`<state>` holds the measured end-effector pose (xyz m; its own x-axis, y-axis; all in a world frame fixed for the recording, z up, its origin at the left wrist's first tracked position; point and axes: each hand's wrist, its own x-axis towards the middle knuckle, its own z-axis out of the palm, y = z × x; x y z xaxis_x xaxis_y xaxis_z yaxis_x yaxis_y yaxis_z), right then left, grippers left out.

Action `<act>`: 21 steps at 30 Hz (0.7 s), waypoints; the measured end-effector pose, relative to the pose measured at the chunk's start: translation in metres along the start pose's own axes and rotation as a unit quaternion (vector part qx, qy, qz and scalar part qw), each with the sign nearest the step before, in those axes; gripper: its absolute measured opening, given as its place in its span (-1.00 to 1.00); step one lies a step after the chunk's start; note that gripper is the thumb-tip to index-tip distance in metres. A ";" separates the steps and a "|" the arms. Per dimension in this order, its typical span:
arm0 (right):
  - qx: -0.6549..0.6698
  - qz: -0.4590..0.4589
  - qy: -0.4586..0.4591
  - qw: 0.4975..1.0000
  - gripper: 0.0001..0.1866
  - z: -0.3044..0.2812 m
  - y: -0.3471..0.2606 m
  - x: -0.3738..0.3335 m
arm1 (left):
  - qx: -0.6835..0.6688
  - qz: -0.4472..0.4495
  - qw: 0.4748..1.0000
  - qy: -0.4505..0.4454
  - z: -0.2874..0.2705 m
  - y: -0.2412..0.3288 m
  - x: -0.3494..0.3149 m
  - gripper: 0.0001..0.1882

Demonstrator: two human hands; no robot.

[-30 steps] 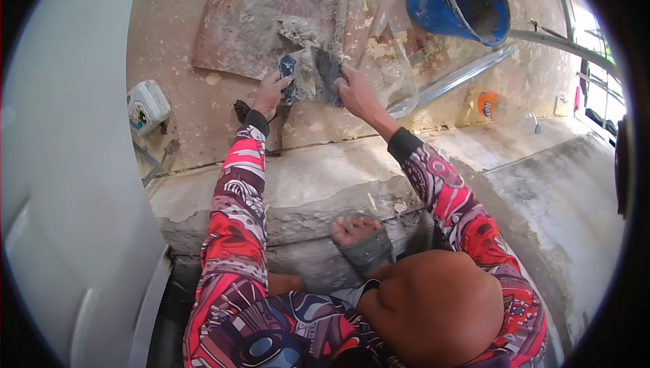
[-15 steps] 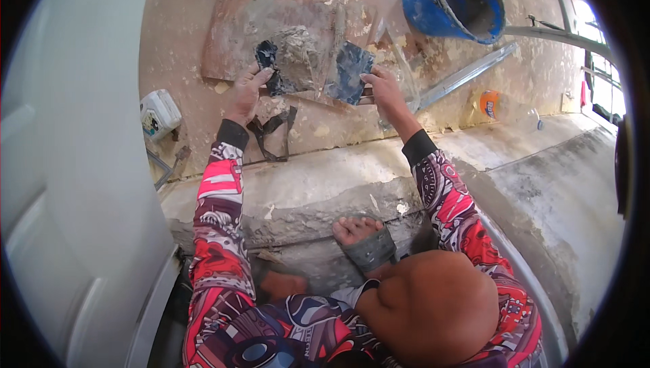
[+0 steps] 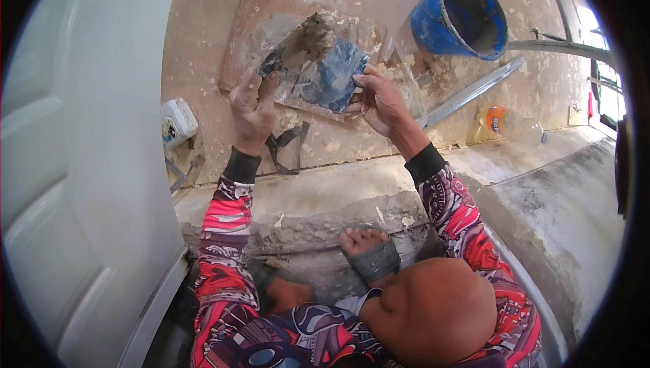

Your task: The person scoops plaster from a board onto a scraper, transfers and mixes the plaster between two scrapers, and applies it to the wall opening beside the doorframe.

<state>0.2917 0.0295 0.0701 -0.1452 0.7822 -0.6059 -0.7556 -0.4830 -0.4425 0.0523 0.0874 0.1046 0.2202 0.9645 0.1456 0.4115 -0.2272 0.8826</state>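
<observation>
My right hand [image 3: 384, 100] is closed on the near right edge of a flat blue scraper [image 3: 335, 73], smeared with grey paste. My left hand [image 3: 254, 114] grips a smaller dark blue scraper [image 3: 272, 62] between thumb and fingers; much of it is hidden. Between the two lies a lump of wet grey mortar [image 3: 310, 37], touching both. All this is over a reddish, paste-stained board [image 3: 245, 19] on the floor.
Beyond my right hand stands a blue bucket [image 3: 433, 26], grey inside. A metal straightedge [image 3: 474, 90], a clear bottle [image 3: 521, 127] and a black strap [image 3: 288, 148] lie nearer. At left are a white jug [image 3: 179, 123] and a pale door [image 3: 101, 165].
The scrapers have come closer together, the right one moving leftward, and the mortar between them is gathered up. The whole view has shifted slightly, so the surroundings sit lower and farther right.
</observation>
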 end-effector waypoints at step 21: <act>0.004 -0.114 -0.032 0.993 -0.87 0.019 -0.023 -0.033 | 0.191 0.236 0.937 -0.175 -0.011 0.041 0.000 -0.33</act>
<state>0.3022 0.0226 0.1127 -0.0087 0.8944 -0.4471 -0.7789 -0.2864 -0.5579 0.0597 0.0795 0.1459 0.7054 0.6575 0.2649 0.4674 -0.7124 0.5235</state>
